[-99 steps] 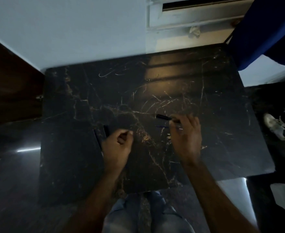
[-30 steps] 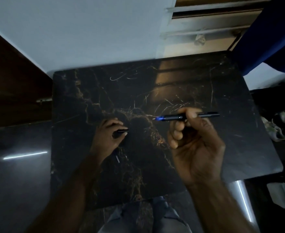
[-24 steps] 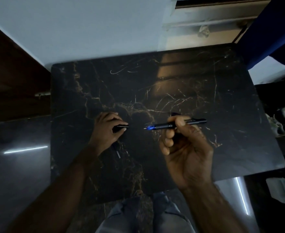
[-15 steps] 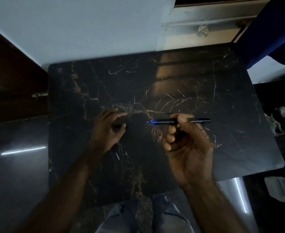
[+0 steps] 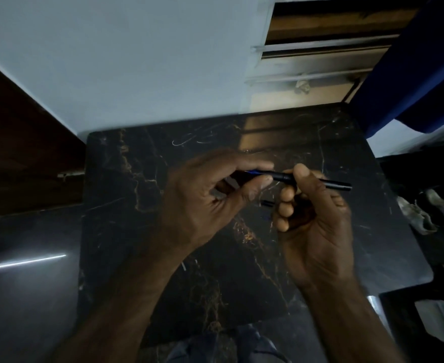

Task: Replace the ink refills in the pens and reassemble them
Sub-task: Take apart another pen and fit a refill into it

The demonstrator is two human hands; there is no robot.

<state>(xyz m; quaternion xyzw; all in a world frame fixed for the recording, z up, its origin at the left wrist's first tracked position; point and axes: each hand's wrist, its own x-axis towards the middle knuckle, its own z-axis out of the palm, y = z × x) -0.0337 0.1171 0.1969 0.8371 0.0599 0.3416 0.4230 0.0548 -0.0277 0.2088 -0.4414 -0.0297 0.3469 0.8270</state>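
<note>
My right hand [image 5: 312,218] pinches a black pen barrel [image 5: 331,182] between thumb and fingers and holds it level above the dark marble table [image 5: 126,179]. The barrel's blue front end [image 5: 255,172] points left into my left hand [image 5: 205,203]. That hand is curled around a small dark pen piece [image 5: 238,177] set against the blue end; the piece is mostly hidden by the fingers. Another short dark pen part [image 5: 268,203] lies on the table just below the two hands.
A white wall and a window frame [image 5: 320,61] stand behind the table. A blue cloth [image 5: 412,74] hangs at the back right. Shoes [image 5: 430,208] sit on the floor to the right, and a dark wooden panel [image 5: 19,140] is on the left.
My left hand has lifted off the table with the small dark piece and come right to meet the pen's blue end. My right hand kept hold of the barrel.
</note>
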